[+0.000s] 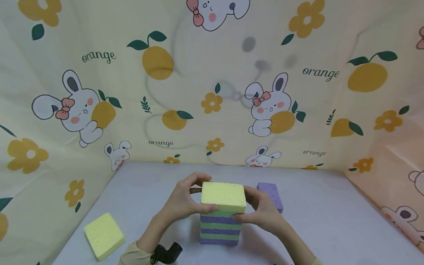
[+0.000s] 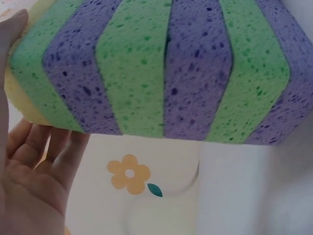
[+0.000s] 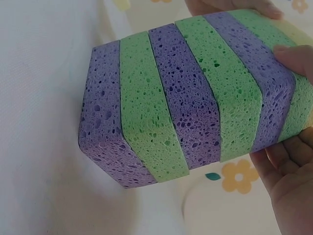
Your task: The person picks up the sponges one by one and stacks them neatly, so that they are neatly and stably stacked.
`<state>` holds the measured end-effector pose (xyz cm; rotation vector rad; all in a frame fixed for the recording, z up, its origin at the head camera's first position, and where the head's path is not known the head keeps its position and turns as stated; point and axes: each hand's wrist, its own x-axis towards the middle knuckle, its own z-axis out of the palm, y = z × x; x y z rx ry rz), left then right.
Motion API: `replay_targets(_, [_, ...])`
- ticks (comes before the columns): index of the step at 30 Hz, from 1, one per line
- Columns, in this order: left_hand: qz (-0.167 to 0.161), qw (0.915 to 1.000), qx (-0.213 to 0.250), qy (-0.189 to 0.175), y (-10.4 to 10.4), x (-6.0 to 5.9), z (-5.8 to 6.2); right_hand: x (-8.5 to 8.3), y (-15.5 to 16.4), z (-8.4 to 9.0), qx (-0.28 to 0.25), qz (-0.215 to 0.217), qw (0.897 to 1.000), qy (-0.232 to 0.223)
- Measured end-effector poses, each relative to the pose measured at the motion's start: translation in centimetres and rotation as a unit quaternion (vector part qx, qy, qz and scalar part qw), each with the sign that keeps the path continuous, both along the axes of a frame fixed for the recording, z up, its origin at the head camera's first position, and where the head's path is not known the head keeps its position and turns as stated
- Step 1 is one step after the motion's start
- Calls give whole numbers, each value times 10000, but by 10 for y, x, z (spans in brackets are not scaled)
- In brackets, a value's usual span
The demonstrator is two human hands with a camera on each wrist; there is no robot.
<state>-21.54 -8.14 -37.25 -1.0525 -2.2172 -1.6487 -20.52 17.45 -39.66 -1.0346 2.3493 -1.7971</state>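
Nearest to us, at the front left of the white table (image 1: 331, 221), lies 1 loose yellow sponge (image 1: 103, 235), flat and well apart from the rest. In the middle of the table stands the sponge stack (image 1: 221, 224), with purple and green layers in turn and a yellow top sponge (image 1: 223, 197) on it. We see our left hand (image 1: 185, 200) on the left side of this top sponge, the fingers curled around its edge and the thumb pressing at the front, so it grips the sponge. Our right hand (image 1: 261, 211) holds the right side in the same way, the thumb at the front near the upper layers. In the right wrist view we count 6 striped layers. Just behind the right hand, 1 purple sponge (image 1: 272, 195) rests on the table. Farther back rises the cloth wall (image 1: 212, 92) with rabbits and oranges.
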Motion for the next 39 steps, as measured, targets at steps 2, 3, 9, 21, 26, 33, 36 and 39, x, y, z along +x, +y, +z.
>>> replay_targets(2, [-1,9999,-96,-67,-1,-5,-6,1,-1,1,-17,18,10000,72])
replay_targets(3, [-2,9998,-152,-93,-1,-7,-9,2,-2,3,-33,30,10000,88])
replay_targets(9, [-188,9994,-222,-182,-3,-4,-4,12,-9,18,-111,116,9998,134])
replay_targets(21, [-252,9992,-249,-187,-3,-5,-5,13,-9,22,-34,68,9999,98])
replay_targets(26, [-179,9994,-288,-84,-2,-13,-16,13,-9,22,-17,77,9999,76])
replay_targets(33, [-147,9995,-272,-61,-1,-14,-17,13,-9,22,-42,119,9998,120])
replay_targets(36, [-136,9995,-262,-71,-1,-13,-17,14,-9,21,-23,96,9999,106])
replay_targets(39, [-135,9996,-245,-35,0,-13,-17,14,-9,21,-5,60,10000,66])
